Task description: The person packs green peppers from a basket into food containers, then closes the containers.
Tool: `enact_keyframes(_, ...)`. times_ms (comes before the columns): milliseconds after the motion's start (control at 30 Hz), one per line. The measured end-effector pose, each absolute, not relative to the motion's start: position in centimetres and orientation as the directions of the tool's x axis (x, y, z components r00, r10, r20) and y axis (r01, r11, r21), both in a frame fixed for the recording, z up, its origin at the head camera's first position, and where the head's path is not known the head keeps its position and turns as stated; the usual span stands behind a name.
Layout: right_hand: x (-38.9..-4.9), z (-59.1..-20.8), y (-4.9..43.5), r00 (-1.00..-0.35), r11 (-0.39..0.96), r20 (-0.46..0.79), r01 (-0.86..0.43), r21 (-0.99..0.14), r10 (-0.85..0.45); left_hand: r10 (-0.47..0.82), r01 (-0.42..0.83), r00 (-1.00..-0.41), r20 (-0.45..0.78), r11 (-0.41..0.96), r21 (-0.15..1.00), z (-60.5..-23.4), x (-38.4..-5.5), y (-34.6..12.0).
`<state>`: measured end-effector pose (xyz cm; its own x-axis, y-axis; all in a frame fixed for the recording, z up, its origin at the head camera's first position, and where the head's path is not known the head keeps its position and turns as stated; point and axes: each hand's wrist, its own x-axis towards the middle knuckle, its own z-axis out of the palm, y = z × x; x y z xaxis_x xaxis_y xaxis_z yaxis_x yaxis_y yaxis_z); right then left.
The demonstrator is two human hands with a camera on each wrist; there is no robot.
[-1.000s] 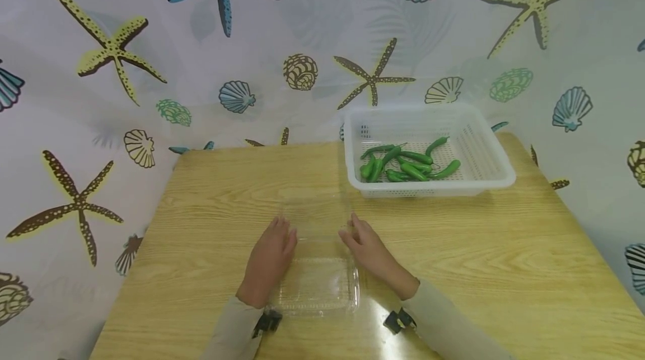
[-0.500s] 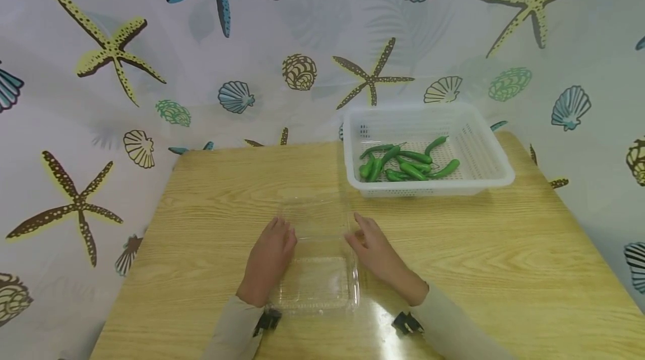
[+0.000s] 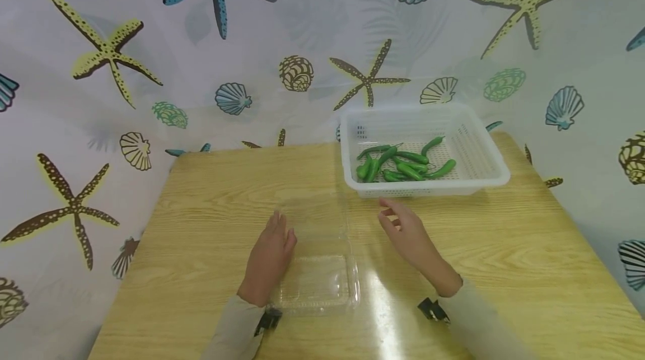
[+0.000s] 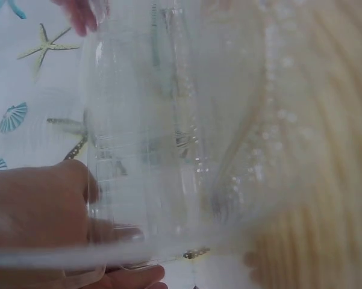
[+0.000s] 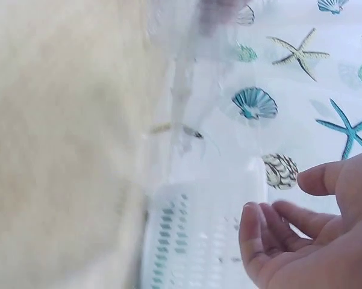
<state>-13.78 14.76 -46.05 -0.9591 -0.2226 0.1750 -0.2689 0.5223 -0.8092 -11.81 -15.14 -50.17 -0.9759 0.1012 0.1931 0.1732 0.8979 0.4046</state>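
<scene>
In the head view a clear plastic clamshell box (image 3: 317,281) lies unfolded on the table, its lid (image 3: 312,214) on the far side. My left hand (image 3: 269,259) rests along the box's left side near the fold, fingers fairly straight and thumb apart. Seen from the left wrist, the clear plastic (image 4: 168,150) fills much of the view and partly covers those fingers. My right hand (image 3: 413,239), loosely bent and holding nothing, hovers right of the box. Ahead of it stands a white perforated basket (image 3: 428,186) with several green peppers (image 3: 413,169) inside.
The wood-grain table (image 3: 216,192) ends at the back against a cloth (image 3: 186,74) printed with starfish and shells. The basket takes up the table's back right part. Light glares off the tabletop right of the box.
My right hand has let go of the box's right side and moved right and forward, toward the basket. My left hand stays at the box, its fingers straighter. The box lies in nearly the same place.
</scene>
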Motion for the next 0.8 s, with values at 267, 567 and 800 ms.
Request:
enact_keyframes(267, -16.2, -42.3, 18.8, -0.948, 0.549, 0.254, -0.319, -0.773, -0.193, 0.036, 0.118, -0.978, 0.206, 0.908, 0.402, -50.2, -12.0, -15.0)
enact_keyframes(567, -19.1, -41.5, 21.6, -0.956, 0.603, 0.248, -0.292, -0.742, -0.157, 0.015, 0.095, -0.98, 0.197, 0.91, 0.404, -49.9, -12.0, -15.1)
enact_keyframes(800, -20.8, -41.8, 22.5, -0.963, 0.662, 0.205, -0.268, -0.7, -0.174, 0.041, 0.101, -0.983, 0.18, 0.936, 0.337, -49.8, -11.9, -14.8)
